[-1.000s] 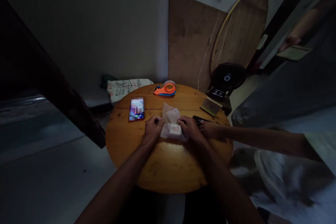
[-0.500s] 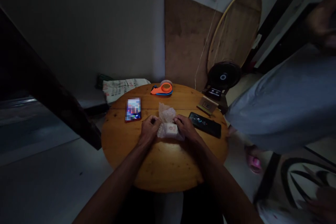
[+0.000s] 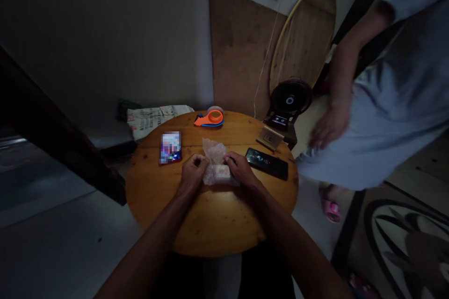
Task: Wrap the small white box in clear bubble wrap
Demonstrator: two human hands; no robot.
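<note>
On the round wooden table (image 3: 217, 224), a sheet of bubble wrap (image 3: 214, 151) lies partly around a small white box (image 3: 222, 171). My left hand (image 3: 193, 171) pinches the wrap's left edge, fingers curled. From the other side, my right hand (image 3: 239, 168) grips the wrap's right edge with thumb and fingertips. The wrap's upper flap stands crumpled between both hands, and the box's pale top shows below it. Just right of my right hand rests a black smartphone (image 3: 267, 163).
An orange and blue tape dispenser (image 3: 210, 118) stands at the table's far edge. A blurred-out picture card or screen (image 3: 170, 147) lies left, a small gold-brown box (image 3: 270, 137) right. Beyond sits a black fan-like device (image 3: 290, 99). A person in pale clothing (image 3: 382, 117) stands at the right.
The view has turned slightly, shifting the table leftward. The person at right now shows a lowered arm and hand near the table. My hands keep their hold on the bubble wrap.
</note>
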